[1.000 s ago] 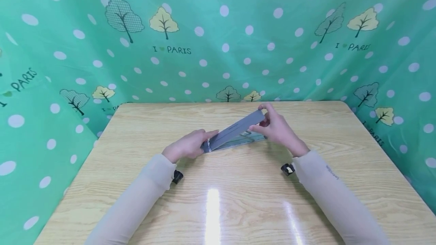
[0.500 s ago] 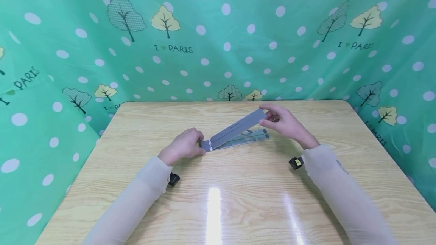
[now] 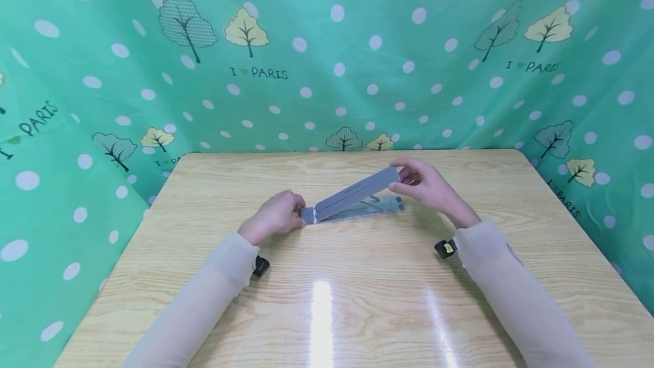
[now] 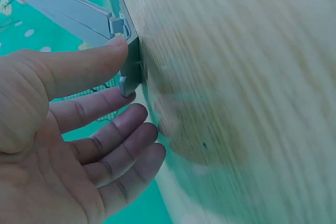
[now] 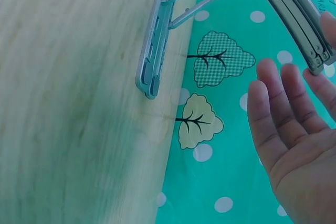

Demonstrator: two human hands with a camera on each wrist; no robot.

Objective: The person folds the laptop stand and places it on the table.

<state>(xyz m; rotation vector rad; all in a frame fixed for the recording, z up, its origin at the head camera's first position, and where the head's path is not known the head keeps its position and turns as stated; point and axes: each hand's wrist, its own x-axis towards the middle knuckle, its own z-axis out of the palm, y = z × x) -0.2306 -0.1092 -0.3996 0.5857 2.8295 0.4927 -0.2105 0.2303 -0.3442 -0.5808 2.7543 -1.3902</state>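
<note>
A grey folding laptop stand [image 3: 357, 193] rests on the wooden table, its upper panel tilted up toward the right. Its base [image 3: 385, 204] lies flat, and thin struts [image 5: 210, 9] join base and panel in the right wrist view. My left hand [image 3: 276, 214] pinches the hinged left end between thumb and index finger; its other fingers are loosely bent beside it in the left wrist view. At the raised right end, my right hand [image 3: 429, 191] holds the panel's edge between thumb and fingers. The right thumb is partly cut off in the right wrist view.
The wooden table [image 3: 357, 277] reaches around the stand on every side. Behind it and along both sides hangs a green dotted curtain [image 3: 317, 95] printed with trees. Black wrist cameras [image 3: 445, 248] sit under both sleeves.
My left hand has drawn back from the panel to the hinged end, its index finger no longer stretched along it. My right hand has shifted slightly right at the raised end.
</note>
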